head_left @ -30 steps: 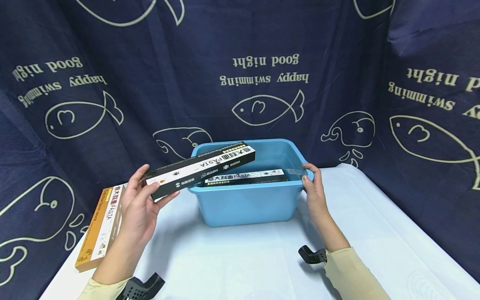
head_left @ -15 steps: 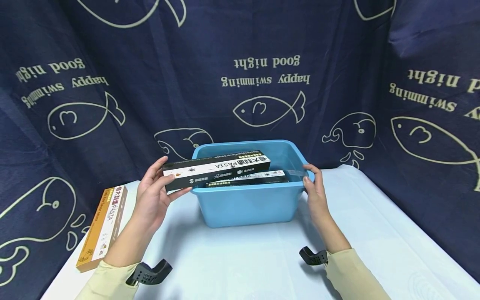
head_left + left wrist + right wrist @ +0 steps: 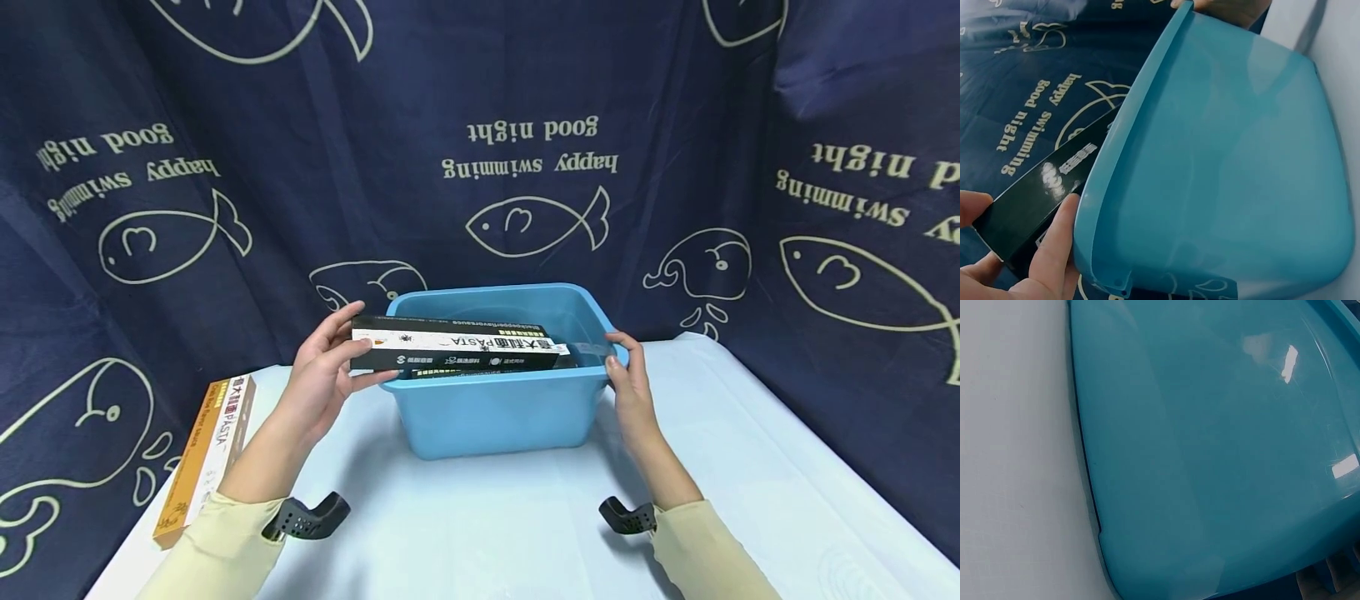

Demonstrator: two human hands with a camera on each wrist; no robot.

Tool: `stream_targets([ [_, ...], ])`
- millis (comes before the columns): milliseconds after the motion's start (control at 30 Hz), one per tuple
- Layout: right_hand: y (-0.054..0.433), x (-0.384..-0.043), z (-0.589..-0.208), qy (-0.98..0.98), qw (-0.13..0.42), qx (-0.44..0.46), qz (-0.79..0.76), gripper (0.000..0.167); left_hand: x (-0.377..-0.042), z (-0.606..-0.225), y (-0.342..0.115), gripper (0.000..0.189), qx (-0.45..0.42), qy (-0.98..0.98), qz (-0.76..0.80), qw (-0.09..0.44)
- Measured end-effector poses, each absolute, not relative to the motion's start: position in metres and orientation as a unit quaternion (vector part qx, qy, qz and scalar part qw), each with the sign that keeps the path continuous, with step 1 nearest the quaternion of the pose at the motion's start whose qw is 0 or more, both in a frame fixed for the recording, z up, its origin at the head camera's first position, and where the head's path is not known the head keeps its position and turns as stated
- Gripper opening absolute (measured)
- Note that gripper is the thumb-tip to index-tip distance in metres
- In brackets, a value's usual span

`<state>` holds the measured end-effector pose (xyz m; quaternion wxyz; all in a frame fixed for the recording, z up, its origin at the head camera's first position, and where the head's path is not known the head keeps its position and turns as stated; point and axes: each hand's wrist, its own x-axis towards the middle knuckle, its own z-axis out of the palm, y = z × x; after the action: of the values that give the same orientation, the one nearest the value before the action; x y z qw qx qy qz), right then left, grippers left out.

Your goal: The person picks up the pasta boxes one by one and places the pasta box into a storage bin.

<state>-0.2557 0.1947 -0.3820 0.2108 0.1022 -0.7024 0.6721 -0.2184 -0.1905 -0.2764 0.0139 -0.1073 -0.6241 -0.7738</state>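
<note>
My left hand [image 3: 324, 371] holds the left end of a black and white pasta box [image 3: 457, 343], thumb on the front and fingers behind. The box lies nearly level across the opening of a blue plastic bin [image 3: 491, 417], its right end inside. In the left wrist view the dark pasta box [image 3: 1035, 194] slants past the bin's rim, and the fingertips are right at that rim. Beneath it, a second black pasta box [image 3: 480, 372] in the bin is mostly hidden. My right hand [image 3: 632, 379] grips the bin's right rim, thumb outside.
An orange and white pasta box [image 3: 202, 458] lies on the white table [image 3: 480, 525] at the left edge. Behind the bin hangs a dark blue curtain [image 3: 375, 192] printed with fish and lettering. Another stretch of it borders the table on the right.
My left hand has moved right and carried the black pasta box further over the bin, lowering and levelling it. The box now covers most of the one beneath. My right hand stays on the rim.
</note>
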Motion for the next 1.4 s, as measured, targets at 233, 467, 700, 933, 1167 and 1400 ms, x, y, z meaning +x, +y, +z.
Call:
stream_targets([
  [233, 0.195, -0.257, -0.385, -0.699, 0.217, 0.108, 0.672, 0.045, -0.229, -0.272, -0.189, 0.059, -0.114, -0.652, -0.750, -0.020],
  [467, 0.195, -0.257, -0.384, -0.697, 0.217, 0.108, 0.675, 0.045, -0.241, -0.267, -0.182, 0.061, -0.128, -0.675, -0.725, -0.055],
  [700, 0.195, -0.256, -0.383, -0.700, 0.215, 0.109, 0.672, 0.045, -0.247, -0.263, -0.172, 0.063, -0.129, -0.691, -0.706, -0.082],
  [933, 0.195, -0.256, -0.383, -0.703, 0.211, 0.105, 0.670, 0.045, -0.253, -0.260, -0.164, 0.063, -0.127, -0.706, -0.690, -0.095],
  [1167, 0.195, -0.257, -0.384, -0.706, 0.214, 0.109, 0.666, 0.045, -0.260, -0.259, -0.162, 0.065, -0.140, -0.733, -0.655, -0.119],
  [1400, 0.196, -0.257, -0.384, -0.707, 0.217, 0.111, 0.664, 0.046, -0.268, -0.261, -0.167, 0.068, -0.162, -0.809, -0.555, -0.105],
])
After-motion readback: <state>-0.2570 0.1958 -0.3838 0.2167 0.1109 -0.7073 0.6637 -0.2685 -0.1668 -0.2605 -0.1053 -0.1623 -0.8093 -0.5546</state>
